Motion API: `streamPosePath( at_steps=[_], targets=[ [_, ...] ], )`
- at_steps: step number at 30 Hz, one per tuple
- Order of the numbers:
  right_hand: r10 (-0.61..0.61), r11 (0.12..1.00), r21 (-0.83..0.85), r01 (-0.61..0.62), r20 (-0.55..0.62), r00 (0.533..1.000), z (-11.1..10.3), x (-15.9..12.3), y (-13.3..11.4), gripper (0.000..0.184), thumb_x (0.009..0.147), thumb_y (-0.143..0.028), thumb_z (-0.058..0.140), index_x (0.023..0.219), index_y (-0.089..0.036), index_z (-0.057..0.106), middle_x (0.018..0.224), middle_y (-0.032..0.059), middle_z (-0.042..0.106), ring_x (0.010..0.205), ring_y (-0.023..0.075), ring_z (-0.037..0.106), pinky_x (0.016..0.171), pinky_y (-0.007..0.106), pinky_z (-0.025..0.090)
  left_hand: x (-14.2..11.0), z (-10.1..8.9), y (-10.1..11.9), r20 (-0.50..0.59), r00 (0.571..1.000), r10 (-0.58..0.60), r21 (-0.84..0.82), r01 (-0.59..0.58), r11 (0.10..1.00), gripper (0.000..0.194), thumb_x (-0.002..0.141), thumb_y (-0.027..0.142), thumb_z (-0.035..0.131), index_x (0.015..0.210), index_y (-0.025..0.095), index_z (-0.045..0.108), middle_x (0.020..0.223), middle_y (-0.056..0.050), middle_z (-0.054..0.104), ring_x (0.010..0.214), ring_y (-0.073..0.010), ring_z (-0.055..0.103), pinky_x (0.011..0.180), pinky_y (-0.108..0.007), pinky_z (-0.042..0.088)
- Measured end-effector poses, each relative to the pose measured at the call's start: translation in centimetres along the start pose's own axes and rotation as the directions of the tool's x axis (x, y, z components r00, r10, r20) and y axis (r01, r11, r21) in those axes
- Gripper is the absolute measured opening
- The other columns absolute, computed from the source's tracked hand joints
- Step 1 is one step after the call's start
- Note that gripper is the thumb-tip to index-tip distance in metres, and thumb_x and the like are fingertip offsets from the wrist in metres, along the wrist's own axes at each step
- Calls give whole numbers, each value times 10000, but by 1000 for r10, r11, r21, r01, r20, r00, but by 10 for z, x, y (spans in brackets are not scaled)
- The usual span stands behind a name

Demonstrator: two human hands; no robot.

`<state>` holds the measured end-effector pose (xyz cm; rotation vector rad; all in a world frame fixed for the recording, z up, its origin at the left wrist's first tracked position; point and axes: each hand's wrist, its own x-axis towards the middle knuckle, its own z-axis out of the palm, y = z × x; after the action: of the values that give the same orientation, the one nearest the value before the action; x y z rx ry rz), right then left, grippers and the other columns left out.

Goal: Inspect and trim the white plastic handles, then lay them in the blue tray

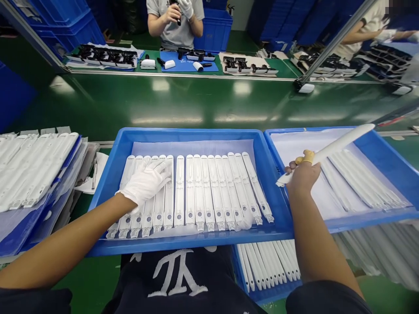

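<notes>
My left hand [145,182], in a white glove, lies flat with fingers spread on the left end of a row of several long white plastic strips [199,192] in a blue tray [111,174] in front of me. My right hand [303,172], bare with a yellow finger cot, is closed around one long white plastic strip [340,144] that points up and to the right. It hovers over a second blue tray [386,152] holding several more white strips [360,183] on a white sheet.
A stack of white strips [36,168] lies at the left. Another blue tray of strips [268,266] sits below, by my lap. Across the green conveyor belt [203,104], another person [175,22] handles a dark part over black and white parts [193,59].
</notes>
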<state>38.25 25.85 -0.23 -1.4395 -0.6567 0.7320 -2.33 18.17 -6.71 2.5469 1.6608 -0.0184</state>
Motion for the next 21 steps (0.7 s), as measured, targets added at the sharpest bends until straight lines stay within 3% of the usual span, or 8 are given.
streamPosePath(
  at_steps=[3,8,12,16,19,21],
  targets=[
    [38,997,69,-32,-93,995,-1,2,1,167,991,-285,406,830,-244,416,644,-87,353,454,88,339,379,160,281,10,-5,13,-30,998,58,0,-58,998,319,1028,301,463,1170,223,738,1476,-105,591,1388,-331,510,1195,-608,320],
    [157,973,184,-140,-78,985,2,-11,-10,243,1017,-321,387,805,-222,453,641,-87,336,452,76,331,378,151,277,36,3,49,-38,971,236,-28,-237,971,305,1027,320,509,1265,261,689,1413,-62,649,1369,-273,534,1214,-544,315],
    [157,951,276,-138,-48,986,-2,-33,-17,249,1021,-357,423,818,-218,463,644,-93,322,454,64,334,373,134,288,42,8,53,-29,962,271,-15,-271,962,266,1009,274,530,1175,222,732,1326,-86,705,1328,-322,564,1195,-620,307],
    [140,945,300,-129,-14,990,-5,-53,-16,236,1018,-385,443,863,-218,505,633,-94,342,441,61,342,362,134,300,44,0,51,-52,958,282,13,-282,959,306,1032,294,466,1045,190,753,1169,-103,759,1209,-339,626,1171,-684,295],
    [136,938,320,-132,9,991,-4,-58,-14,236,1031,-377,422,883,-219,516,614,-96,349,427,61,350,353,133,299,54,-4,69,-80,941,329,-4,-330,944,417,1067,319,358,1016,180,748,1076,-101,764,1100,-288,663,1179,-617,327],
    [142,934,328,-140,16,990,-4,-58,-13,244,1037,-388,421,883,-220,508,606,-100,352,421,57,354,351,125,302,65,-2,88,-89,914,397,-43,-401,915,385,1068,356,377,1163,200,716,1208,-88,735,1177,-261,636,1187,-538,352]
  ],
)
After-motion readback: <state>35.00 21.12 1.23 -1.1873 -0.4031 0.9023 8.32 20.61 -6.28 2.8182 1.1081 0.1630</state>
